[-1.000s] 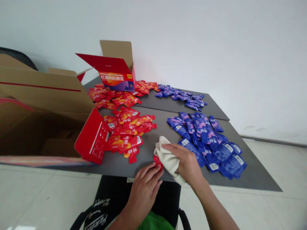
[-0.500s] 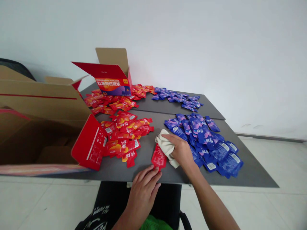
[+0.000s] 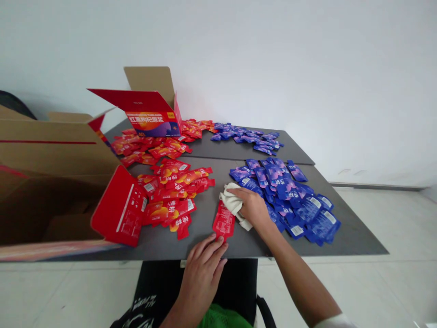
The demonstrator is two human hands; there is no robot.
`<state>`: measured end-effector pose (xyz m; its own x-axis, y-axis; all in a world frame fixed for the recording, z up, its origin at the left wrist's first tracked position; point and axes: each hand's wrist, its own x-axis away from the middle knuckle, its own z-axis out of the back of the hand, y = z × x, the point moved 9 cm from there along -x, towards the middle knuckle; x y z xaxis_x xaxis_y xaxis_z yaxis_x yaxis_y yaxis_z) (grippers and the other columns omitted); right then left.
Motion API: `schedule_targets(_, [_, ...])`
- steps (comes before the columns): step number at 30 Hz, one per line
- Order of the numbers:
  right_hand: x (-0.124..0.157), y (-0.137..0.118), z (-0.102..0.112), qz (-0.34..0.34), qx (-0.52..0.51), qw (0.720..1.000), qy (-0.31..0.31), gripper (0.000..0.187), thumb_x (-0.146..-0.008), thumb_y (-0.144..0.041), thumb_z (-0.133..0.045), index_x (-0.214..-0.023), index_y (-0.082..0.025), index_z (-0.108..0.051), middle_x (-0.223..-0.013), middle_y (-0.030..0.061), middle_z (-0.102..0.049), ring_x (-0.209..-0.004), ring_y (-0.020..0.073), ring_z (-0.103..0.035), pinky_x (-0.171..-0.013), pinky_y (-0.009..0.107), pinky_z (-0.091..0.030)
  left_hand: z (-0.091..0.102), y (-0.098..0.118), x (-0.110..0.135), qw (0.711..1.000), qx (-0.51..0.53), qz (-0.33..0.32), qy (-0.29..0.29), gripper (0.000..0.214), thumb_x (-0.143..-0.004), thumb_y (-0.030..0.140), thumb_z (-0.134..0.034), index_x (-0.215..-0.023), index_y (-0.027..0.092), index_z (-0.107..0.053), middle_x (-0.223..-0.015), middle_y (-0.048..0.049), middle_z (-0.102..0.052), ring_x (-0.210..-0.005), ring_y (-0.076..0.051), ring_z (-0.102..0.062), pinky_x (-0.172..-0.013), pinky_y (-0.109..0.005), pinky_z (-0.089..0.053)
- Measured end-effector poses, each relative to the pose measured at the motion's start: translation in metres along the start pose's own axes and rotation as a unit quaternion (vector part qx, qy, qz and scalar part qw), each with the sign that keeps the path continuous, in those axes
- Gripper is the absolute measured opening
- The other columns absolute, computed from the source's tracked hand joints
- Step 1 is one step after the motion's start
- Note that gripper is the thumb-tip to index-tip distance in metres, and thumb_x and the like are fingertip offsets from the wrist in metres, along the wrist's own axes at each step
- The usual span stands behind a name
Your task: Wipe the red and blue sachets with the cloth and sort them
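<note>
A single red pouch (image 3: 224,221) lies printed side up near the table's front edge, its narrow spout end toward me. My left hand (image 3: 204,262) rests flat with stretched fingers, the fingertips holding that spout end down on the table. Bunched under the fingers of my right hand (image 3: 253,208) is a cream-white cloth (image 3: 232,199). The cloth presses on the far end of the pouch and covers that part. Left of the pouch is a pile of red-orange pouches (image 3: 174,189); to the right, close to my right wrist, lies a pile of blue pouches (image 3: 290,193).
A large open carton (image 3: 58,148) with a red flap (image 3: 119,207) stands at the left. Behind it is an open printed red box (image 3: 150,118). More red pouches (image 3: 170,148) and blue pouches (image 3: 246,135) lie at the back of the grey table (image 3: 344,228), before a white wall.
The whole view has shifted slightly. My right hand and the cloth have slid a little toward the far end of the pouch. My left hand keeps its place on the spout end.
</note>
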<state>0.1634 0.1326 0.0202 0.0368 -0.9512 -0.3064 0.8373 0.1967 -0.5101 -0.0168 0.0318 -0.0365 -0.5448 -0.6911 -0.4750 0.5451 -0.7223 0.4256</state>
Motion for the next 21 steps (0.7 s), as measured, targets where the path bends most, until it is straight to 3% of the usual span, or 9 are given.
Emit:
schedule_targets(4, [0.033, -0.037, 0.006, 0.048, -0.047, 0.998, -0.009, 0.050, -0.089, -0.006, -0.064, -0.133, -0.030, -0.071, -0.133, 0.0044, -0.074, -0.120, 0.0218, -0.071, -0.102, 0.032, -0.055, -0.001, -0.001, 0.001, 1.000, 0.008, 0.004, 0.000, 0.032, -0.100, 0.018, -0.056, -0.128, 0.023, -0.069, -0.128, -0.0065, -0.073, -0.123, -0.028, -0.062, -0.101, -0.048, -0.055])
schedule_targets(8, [0.072, -0.060, -0.021, 0.065, -0.065, 0.990, -0.104, 0.053, -0.088, -0.005, -0.065, -0.132, -0.035, -0.071, -0.132, 0.0015, -0.075, -0.115, 0.0206, -0.073, -0.098, 0.030, -0.058, -0.002, -0.004, 0.002, 1.000, 0.012, 0.017, -0.004, 0.023, -0.100, 0.018, -0.055, -0.110, 0.022, -0.075, -0.109, -0.0066, -0.076, -0.111, -0.029, -0.066, -0.098, -0.052, -0.055])
schedule_targets(11, [0.060, -0.042, -0.030, 0.051, -0.077, 0.991, -0.092, 0.053, -0.086, -0.004, -0.066, -0.129, -0.033, -0.073, -0.129, 0.0026, -0.076, -0.115, 0.0217, -0.074, -0.098, 0.032, -0.059, -0.002, -0.003, 0.002, 1.000, 0.013, 0.014, -0.012, 0.027, -0.100, 0.018, -0.055, -0.121, 0.023, -0.072, -0.120, -0.0068, -0.075, -0.119, -0.029, -0.063, -0.100, -0.050, -0.054])
schedule_targets(16, [0.004, 0.000, -0.013, 0.014, -0.011, 1.000, -0.016, 0.057, -0.082, 0.001, -0.062, -0.130, -0.028, -0.073, -0.132, 0.0057, -0.075, -0.120, 0.0247, -0.072, -0.103, 0.037, -0.057, -0.003, -0.001, 0.000, 1.000, 0.009, 0.003, -0.016, 0.033, -0.101, 0.018, -0.055, -0.131, 0.023, -0.067, -0.132, -0.0062, -0.071, -0.127, -0.028, -0.061, -0.101, -0.049, -0.054])
schedule_targets(18, [0.000, -0.001, -0.002, 0.011, -0.005, 1.000, 0.002, 0.053, -0.085, -0.002, -0.062, -0.130, -0.028, -0.073, -0.133, 0.0057, -0.074, -0.122, 0.0251, -0.071, -0.104, 0.038, -0.056, -0.003, -0.001, 0.000, 1.000, 0.010, 0.005, -0.013, 0.034, -0.100, 0.017, -0.056, -0.131, 0.023, -0.067, -0.132, -0.0057, -0.071, -0.127, -0.028, -0.061, -0.101, -0.048, -0.054])
schedule_targets(21, [0.023, -0.026, 0.007, 0.037, -0.037, 0.999, 0.009, 0.050, -0.090, -0.006, -0.063, -0.133, -0.029, -0.071, -0.133, 0.0055, -0.074, -0.121, 0.0230, -0.070, -0.103, 0.035, -0.056, -0.004, -0.002, 0.002, 1.000, 0.013, 0.008, -0.008, 0.034, -0.099, 0.017, -0.058, -0.131, 0.023, -0.067, -0.131, -0.0056, -0.071, -0.127, -0.028, -0.060, -0.102, -0.048, -0.054])
